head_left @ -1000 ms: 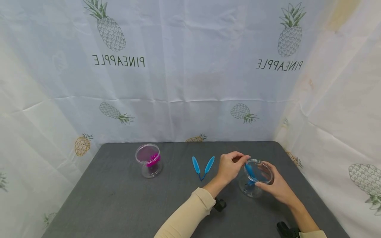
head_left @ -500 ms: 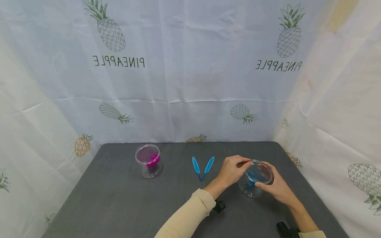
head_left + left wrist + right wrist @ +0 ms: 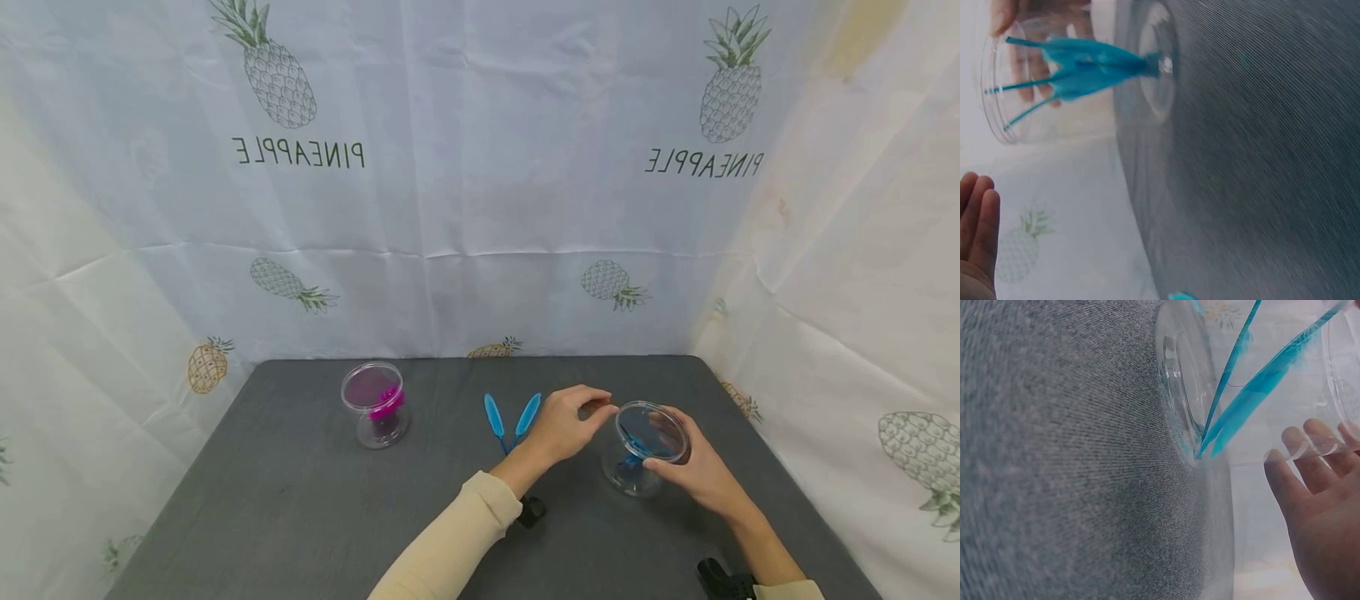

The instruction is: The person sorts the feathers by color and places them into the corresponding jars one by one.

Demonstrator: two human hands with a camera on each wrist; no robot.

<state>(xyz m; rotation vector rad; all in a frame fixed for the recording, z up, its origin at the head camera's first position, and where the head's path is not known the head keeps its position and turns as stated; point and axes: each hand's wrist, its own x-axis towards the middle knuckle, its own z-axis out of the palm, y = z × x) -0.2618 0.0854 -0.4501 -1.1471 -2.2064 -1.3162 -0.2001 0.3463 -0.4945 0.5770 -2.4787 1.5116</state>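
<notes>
A clear footed cup (image 3: 622,483) stands upright at the right of the table, with several blue feathers (image 3: 1094,65) inside, quills toward its mouth in the left wrist view. My right hand (image 3: 697,467) grips the cup around its right side, thumb in front and fingers behind. Just left of the rim hovers my left hand (image 3: 564,425), holding nothing; its fingers (image 3: 986,228) look straight in the left wrist view. Two more blue feathers (image 3: 528,412) lie in a V on the table, their quill ends partly covered by the left hand.
Another clear footed cup (image 3: 363,429) with bright pink feathers (image 3: 386,403) inside stands at the back left of the dark grey table (image 3: 300,517). A white pineapple-print cloth (image 3: 450,200) hangs behind the table and along both sides.
My left hand has let go of a blue feather, which dropped deeper into the right cup, and has drawn back left from the rim. My right hand keeps its grip in place.
</notes>
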